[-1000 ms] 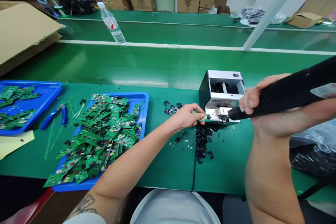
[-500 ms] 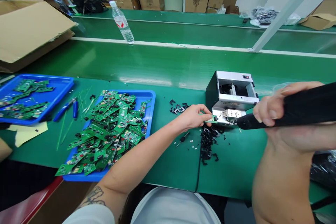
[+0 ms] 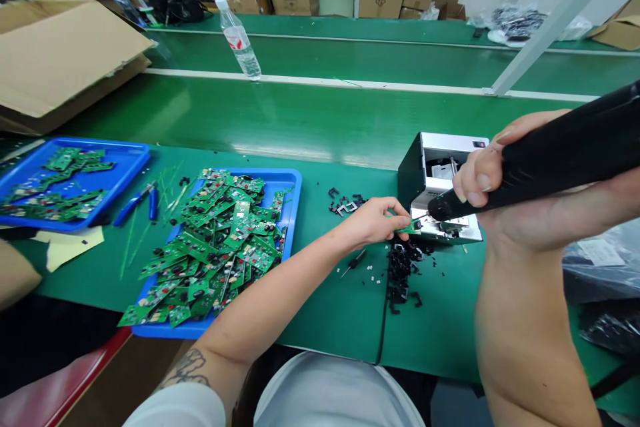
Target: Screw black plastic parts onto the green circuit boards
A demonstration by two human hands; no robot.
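Head view: the left hand point(image 3: 373, 221) pinches a small green circuit board point(image 3: 407, 228) between thumb and fingertips, just before a silver-and-black screw feeder point(image 3: 445, 170). The right hand point(image 3: 477, 177) wraps closed around a black electric screwdriver point(image 3: 560, 153), its tip beside the board. Loose black plastic clips point(image 3: 400, 273) lie below the left fingers.

Left hand point(image 3: 373, 221) holding circuit board point(image 3: 406, 229), right hand point(image 3: 523, 223) gripping electric screwdriver point(image 3: 565, 153)
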